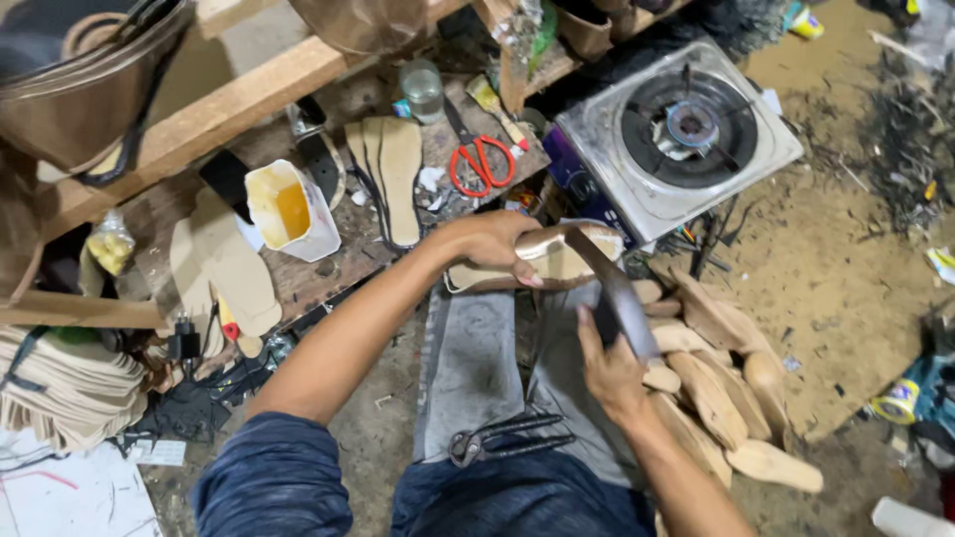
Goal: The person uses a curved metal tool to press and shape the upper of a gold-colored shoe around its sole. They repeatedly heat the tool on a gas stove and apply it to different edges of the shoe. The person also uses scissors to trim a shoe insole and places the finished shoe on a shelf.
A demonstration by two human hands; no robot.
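**A:** What have I got in the hands?

**B:** From my seat, my left hand (494, 244) is curled shut over the heel end of a tan shoe (557, 261), fingers wrapped on its upper edge, pinning it sole-side toward me at the middle of the view. My right hand (609, 366), at five o'clock from the shoe, is closed around the handle of a dark hammer (615, 288), whose head lies against the shoe's top.

**A:** And around that?

**B:** Under both hands a grey cloth (476, 360) covers my lap, with black pincers (505, 439) lying on it at six o'clock. A heap of wooden lasts (718, 396) sits at four o'clock, just beside the right wrist. At twelve o'clock, on the low workbench (328, 261), lie red-handled scissors (481, 164); flat insoles (390, 171) lie at eleven, and a white pot of yellow glue (284, 211) stands at ten. A single-burner gas stove (681, 134) stands at one o'clock, well apart from the hammer.
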